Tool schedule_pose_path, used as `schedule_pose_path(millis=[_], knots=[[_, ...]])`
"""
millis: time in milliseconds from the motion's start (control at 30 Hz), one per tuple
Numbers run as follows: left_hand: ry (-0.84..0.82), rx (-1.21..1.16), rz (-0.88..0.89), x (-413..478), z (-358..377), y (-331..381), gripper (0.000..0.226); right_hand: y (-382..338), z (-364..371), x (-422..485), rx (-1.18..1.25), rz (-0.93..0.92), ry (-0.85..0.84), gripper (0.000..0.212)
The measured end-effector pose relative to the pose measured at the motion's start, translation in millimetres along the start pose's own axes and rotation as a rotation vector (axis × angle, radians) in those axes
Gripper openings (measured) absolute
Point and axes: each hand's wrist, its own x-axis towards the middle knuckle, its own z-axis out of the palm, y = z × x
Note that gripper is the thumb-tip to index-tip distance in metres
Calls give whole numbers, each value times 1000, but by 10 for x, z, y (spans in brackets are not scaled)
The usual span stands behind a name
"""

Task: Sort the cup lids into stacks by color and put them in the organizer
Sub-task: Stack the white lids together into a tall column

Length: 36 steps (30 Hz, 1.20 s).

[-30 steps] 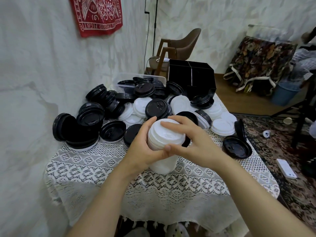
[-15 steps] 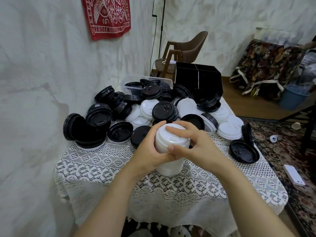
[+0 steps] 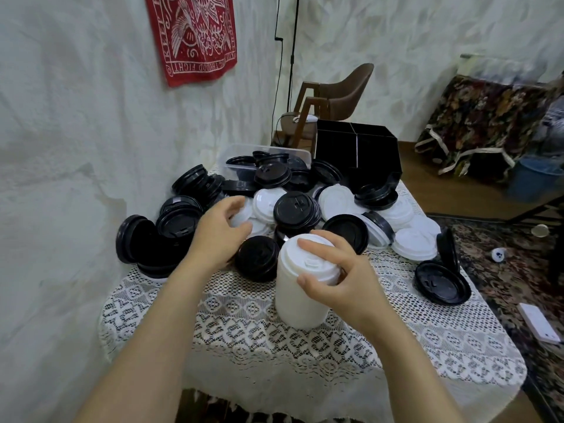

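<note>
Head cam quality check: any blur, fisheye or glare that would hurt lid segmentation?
Head view: soft even light, no hard shadows; fisheye bends the table edge and the wall; the right margin near the blue bucket is smeared; left hand slightly soft, right hand and white lid stack sharp; black lids show faint sheen, no strong glare.

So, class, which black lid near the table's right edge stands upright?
The upright lid, standing on its rim; the flat lid just in front of it lies down.
</note>
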Motion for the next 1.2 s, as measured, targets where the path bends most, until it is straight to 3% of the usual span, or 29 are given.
schedule_pose_path(millis=[167,367,600,867,1000,1200], knots=[[-169,350,174,430,134,-48,63,23,-40,19,-14,-31,-35,42],[-260,426,205,710,325,-202,95,52,-50,40,-27,-52,-53,42],[-219,486,301,775,449,-175,82,75,-49,41,-19,-64,-56,46],[-124,490,317,544,132,-141,79,105,-63,34,-42,-66,-75,44],[-86,487,336,323,28,-35,77,120,-66,34,-60,-61,-66,57],[26,189,313,-166,-37,357,92,152,-52,31,0,-37,-31,77]])
